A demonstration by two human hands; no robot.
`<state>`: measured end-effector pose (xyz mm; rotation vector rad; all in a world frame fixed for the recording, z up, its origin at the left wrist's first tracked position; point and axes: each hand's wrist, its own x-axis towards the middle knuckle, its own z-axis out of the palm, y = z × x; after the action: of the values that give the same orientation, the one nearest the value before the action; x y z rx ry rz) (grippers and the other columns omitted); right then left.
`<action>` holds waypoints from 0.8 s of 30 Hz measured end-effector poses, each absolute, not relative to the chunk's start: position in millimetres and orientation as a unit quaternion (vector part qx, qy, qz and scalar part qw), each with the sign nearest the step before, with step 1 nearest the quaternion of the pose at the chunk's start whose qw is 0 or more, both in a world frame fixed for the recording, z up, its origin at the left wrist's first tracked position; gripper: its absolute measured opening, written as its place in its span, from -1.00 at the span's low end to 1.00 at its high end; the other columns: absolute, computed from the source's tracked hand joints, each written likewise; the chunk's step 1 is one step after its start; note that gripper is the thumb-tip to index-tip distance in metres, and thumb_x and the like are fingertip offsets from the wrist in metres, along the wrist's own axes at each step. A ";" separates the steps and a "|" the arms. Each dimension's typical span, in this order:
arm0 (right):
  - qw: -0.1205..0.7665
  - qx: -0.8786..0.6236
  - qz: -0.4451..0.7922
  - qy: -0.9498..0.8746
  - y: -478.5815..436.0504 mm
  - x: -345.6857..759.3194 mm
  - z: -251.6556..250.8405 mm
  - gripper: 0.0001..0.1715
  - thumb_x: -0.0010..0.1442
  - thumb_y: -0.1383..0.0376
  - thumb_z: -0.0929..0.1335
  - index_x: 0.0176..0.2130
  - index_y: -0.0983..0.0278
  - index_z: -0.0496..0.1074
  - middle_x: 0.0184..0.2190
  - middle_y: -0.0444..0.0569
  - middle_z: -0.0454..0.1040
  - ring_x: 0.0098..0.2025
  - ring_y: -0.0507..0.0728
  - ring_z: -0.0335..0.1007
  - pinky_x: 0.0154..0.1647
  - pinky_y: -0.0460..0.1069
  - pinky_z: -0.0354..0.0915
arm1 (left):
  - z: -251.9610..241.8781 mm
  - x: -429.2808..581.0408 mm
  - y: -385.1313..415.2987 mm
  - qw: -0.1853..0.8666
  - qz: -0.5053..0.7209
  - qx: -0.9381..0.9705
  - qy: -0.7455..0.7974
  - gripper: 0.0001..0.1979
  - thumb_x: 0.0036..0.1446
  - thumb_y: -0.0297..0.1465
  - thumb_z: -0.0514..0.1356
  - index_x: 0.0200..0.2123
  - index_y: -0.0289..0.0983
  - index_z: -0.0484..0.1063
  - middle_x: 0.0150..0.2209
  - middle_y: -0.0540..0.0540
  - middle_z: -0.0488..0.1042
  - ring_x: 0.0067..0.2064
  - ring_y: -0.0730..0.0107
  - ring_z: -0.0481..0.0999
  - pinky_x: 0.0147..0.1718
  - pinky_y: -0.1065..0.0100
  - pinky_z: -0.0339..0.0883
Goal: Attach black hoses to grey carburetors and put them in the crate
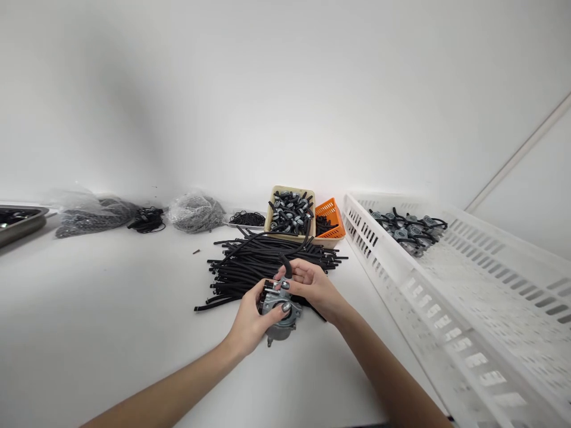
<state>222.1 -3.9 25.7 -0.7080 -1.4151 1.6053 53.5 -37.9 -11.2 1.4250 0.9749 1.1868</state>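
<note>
My left hand [252, 315] is wrapped around the side of a grey metal carburetor [282, 330], its thumb lying across the front. A short black rubber hose [286, 266] sticks up from the carburetor's top. My right hand [312, 288] pinches around the base of this hose, with the thumb in front and the other fingers curled partly out of sight behind. The carburetor is lifted over the near edge of a pile of long black hoses [254, 261]. Whether the hose is fully seated cannot be seen.
Behind the pile stand a cream basket [267, 221] of short hoses with metal parts and an orange basket [338, 217]. A large white crate [379, 279] at right holds several carburetors [413, 229]. Plastic bags [196, 212] and a metal tray [38, 224] lie leftward.
</note>
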 end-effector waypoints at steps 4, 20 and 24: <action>0.415 -0.292 0.640 -0.577 -3.8 221.3 25.1 -0.56 -0.02 0.09 0.57 -0.18 0.27 0.56 -0.34 -0.06 0.59 -0.26 0.11 0.51 -0.12 0.04 0.39 | -11.4 53.3 -38.1 0.508 0.497 0.578 0.400 -0.44 -0.15 0.03 0.37 -0.22 -0.28 0.44 -0.31 -0.09 0.49 -0.24 0.24 0.43 -0.20 0.31 0.30; 0.406 -0.256 0.678 -0.557 -3.6 226.3 23.0 -0.54 -0.01 0.25 0.58 -0.09 0.22 0.53 -0.18 -0.05 0.57 -0.17 0.08 0.49 -0.08 -0.01 0.36 | -14.3 54.4 -38.8 0.513 0.505 0.588 0.367 -0.42 -0.12 0.05 0.37 -0.21 -0.28 0.41 -0.29 -0.09 0.46 -0.23 0.26 0.40 -0.22 0.33 0.28; 0.396 -0.246 0.681 -0.565 -4.1 228.3 24.8 -0.71 0.10 0.17 0.53 -0.23 0.29 0.55 -0.29 -0.03 0.58 -0.22 0.08 0.50 -0.10 -0.02 0.33 | -14.3 54.2 -38.7 0.519 0.511 0.583 0.360 -0.43 -0.12 0.06 0.36 -0.26 -0.28 0.40 -0.34 -0.05 0.42 -0.26 0.30 0.36 -0.25 0.35 0.24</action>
<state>228.3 -4.1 24.8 -0.6225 -1.4322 1.7260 54.2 -38.7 -14.3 1.3995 0.8630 1.2255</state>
